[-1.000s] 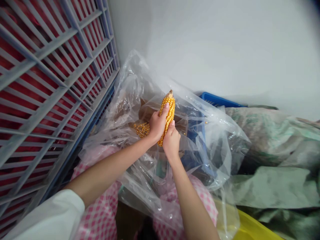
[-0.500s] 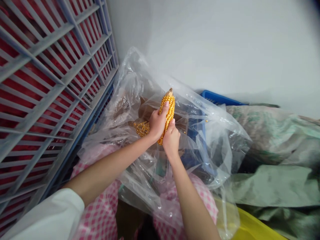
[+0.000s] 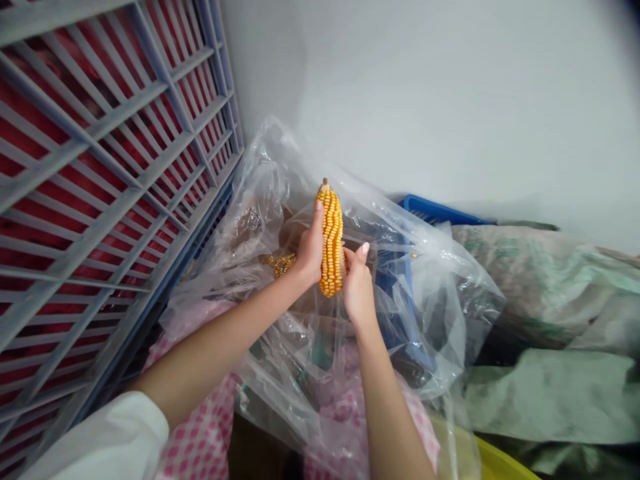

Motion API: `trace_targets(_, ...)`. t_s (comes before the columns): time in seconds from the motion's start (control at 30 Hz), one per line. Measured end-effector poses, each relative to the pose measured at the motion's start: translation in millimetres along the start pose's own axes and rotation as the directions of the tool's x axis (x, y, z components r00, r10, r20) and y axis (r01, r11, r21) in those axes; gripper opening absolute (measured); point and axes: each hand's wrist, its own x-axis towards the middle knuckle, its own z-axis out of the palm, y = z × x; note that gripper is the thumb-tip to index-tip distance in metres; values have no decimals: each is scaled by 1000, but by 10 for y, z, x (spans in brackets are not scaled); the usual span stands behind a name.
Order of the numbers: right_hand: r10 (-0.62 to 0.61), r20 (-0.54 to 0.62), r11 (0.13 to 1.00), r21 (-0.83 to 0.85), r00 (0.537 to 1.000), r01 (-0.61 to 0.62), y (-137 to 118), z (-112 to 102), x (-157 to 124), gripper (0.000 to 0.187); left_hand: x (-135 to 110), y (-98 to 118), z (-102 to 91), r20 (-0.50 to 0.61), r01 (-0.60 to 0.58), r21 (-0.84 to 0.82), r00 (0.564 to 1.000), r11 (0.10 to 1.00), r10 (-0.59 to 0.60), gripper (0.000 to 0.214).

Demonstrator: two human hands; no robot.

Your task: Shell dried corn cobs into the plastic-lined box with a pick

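An ear of corn [image 3: 331, 243] with yellow kernels stands nearly upright in the head view, its dry brown tip at the top. My left hand [image 3: 311, 250] is wrapped round its left side, thumb laid along the kernels. Against the lower right side rest the curled fingers of my right hand [image 3: 358, 283], with the thumb raised off the cob. A pale patch shows on the cob near those fingers, which are partly hidden. Below, loose corn kernels [image 3: 283, 265] lie in a heap in a clear plastic bag [image 3: 280, 320].
A slatted grey plastic crate [image 3: 115, 167] with red contents rises along the left. Behind is a white wall [image 3: 425, 100]. A blue basket [image 3: 440, 210] sits under the plastic. Woven sacks [image 3: 550, 280] lie at the right, with something yellow [image 3: 500, 460] at the lower right.
My right hand has shifted right and lifted its thumb from the kernels. The ear of corn has turned more upright and moved slightly left. The view has tilted slightly.
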Motion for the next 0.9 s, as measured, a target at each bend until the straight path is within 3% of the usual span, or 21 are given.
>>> trace_targets(0.1, -35, 43, 999, 26, 998, 34, 7, -40, -26, 66, 20, 117, -29, -25, 85, -97, 996, 992, -88, 62)
trace_targets(0.2, -54, 82, 990, -125, 995, 64, -2, -6, -91, 58, 13, 180, -39, -42, 37, -108, 998, 993, -41, 61)
trace_targets(0.3, -68, 26, 974, -214, 997, 72, -37, 46, -149, 53, -15, 192, -27, -39, -2, -90, 999, 996, -2, 60)
trace_targets(0.57, -171, -8, 959, -229, 985, 165, -27, 115, -162, 42, -79, 174, -24, 12, -77, -56, 997, 995, 78, 57)
trace_targets(0.7, -177, -52, 968, -187, 983, 165, -6, 168, -188, 40, -63, 144, -46, 39, -105, -67, 993, 992, 108, 56)
trace_targets(0.8, -139, -39, 981, -139, 989, 133, -14, 137, -173, 42, -53, 173, -61, 41, -51, -61, 998, 997, 53, 59)
trace_targets(0.9, -48, 43, 987, 154, 998, 41, -36, 7, -69, 56, -100, 282, -71, 124, 97, -80, 988, 992, -87, 69)
